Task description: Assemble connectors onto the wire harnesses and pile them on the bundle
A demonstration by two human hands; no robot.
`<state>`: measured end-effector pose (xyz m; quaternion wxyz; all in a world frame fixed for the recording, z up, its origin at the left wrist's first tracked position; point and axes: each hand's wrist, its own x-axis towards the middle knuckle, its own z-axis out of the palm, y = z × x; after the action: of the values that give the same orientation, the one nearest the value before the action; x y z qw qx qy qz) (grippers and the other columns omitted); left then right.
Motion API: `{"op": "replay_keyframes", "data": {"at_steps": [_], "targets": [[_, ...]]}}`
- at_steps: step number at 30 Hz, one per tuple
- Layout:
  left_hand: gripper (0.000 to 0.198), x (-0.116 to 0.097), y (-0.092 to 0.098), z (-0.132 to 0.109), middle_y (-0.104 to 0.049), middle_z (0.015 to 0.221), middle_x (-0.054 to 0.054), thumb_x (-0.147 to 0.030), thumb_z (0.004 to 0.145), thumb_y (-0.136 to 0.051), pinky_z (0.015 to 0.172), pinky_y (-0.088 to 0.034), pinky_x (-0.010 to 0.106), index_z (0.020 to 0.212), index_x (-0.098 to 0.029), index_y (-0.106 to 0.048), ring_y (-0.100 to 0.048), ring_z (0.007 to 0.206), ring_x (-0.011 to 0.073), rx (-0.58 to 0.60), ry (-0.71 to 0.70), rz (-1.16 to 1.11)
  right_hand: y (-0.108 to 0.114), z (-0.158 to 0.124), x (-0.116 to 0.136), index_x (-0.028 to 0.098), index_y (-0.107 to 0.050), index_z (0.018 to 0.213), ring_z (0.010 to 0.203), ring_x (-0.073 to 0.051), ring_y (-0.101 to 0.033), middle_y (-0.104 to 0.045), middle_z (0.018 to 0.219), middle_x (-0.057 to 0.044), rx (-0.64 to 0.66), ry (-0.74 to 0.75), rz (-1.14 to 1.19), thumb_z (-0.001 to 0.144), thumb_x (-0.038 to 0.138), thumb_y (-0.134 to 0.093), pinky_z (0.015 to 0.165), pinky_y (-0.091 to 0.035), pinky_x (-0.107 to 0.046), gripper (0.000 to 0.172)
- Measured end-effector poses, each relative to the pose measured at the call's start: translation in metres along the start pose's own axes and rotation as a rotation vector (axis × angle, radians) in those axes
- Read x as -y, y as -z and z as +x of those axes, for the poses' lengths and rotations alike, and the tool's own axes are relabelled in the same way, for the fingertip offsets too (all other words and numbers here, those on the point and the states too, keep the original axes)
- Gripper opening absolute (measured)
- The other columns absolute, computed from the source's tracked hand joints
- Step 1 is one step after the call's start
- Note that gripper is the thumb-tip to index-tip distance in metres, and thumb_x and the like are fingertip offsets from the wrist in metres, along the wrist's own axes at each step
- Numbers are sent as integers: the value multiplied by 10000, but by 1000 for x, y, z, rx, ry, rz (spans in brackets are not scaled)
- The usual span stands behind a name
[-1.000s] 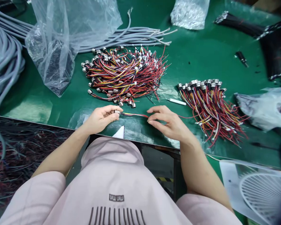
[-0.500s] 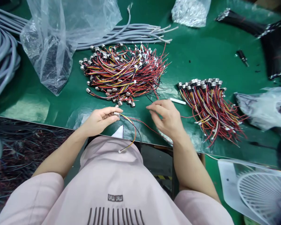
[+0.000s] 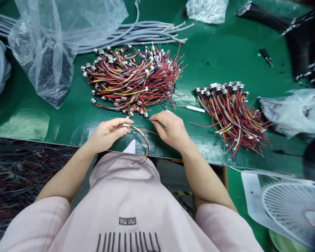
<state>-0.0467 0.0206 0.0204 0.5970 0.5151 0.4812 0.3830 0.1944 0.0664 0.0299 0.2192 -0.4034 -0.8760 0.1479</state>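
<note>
My left hand pinches the metal connector of a wired piece near the table's front edge. Its yellow, black and red wires curve right and down to a small white plug. My right hand is to the right, thumb and fingertips close together; whether a thin wire is between them I cannot make out. A red wire runs from the connector toward that hand. Behind both hands lies a large pile of wired connectors. Farther right is a smaller, neater bundle of them.
Grey cables and a clear plastic bag lie at the back left. A white pen-like stick rests between the piles. Black cable bundles, another plastic bag and a white fan are at the right.
My right hand has moved left, closer to my left hand, and its fingertips have drawn together. My left hand still holds the connector. The view has shifted slightly.
</note>
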Motion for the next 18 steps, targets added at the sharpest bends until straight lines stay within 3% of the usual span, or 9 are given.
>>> {"op": "replay_keyframes", "data": {"at_steps": [3,7,11,15,18], "targets": [[355,0,0,1,-745,896,77,-387,788,-714,714,-527,257,1059,-157,-718,-694,823,180,-18,5,1,5,-1,-5,204,-669,901,865,-217,-627,-696,899,-77,-29,-30,45,929,174,-473,794,-508,-356,200],[368,-2,-1,3,-736,836,62,-380,784,-716,703,-527,256,1073,-152,-718,-673,768,160,-39,6,22,17,-7,8,215,-672,951,892,-204,-646,-707,937,-52,-18,-89,230,916,281,-558,855,-508,-358,136],[339,-2,-2,5,-727,816,49,-357,790,-715,701,-525,249,1064,-157,-726,-659,750,147,-61,2,30,14,-10,22,208,-568,1209,935,-180,-656,-692,1030,-50,145,-130,532,870,382,-646,882,-512,-319,389],[293,0,-2,7,-718,797,37,-326,809,-704,667,-514,236,1055,-169,-731,-637,721,132,-71,-40,-7,-5,-11,26,201,-430,1331,877,-157,-672,-682,957,-35,253,-236,879,852,355,-663,788,-538,-275,554],[292,3,-2,7,-713,790,38,-321,809,-701,654,-508,239,1055,-167,-731,-627,705,131,-102,-54,-39,-8,-14,22,206,-384,1355,677,-120,-665,-660,826,12,325,-363,1135,869,357,-633,636,-538,-238,566]]}}
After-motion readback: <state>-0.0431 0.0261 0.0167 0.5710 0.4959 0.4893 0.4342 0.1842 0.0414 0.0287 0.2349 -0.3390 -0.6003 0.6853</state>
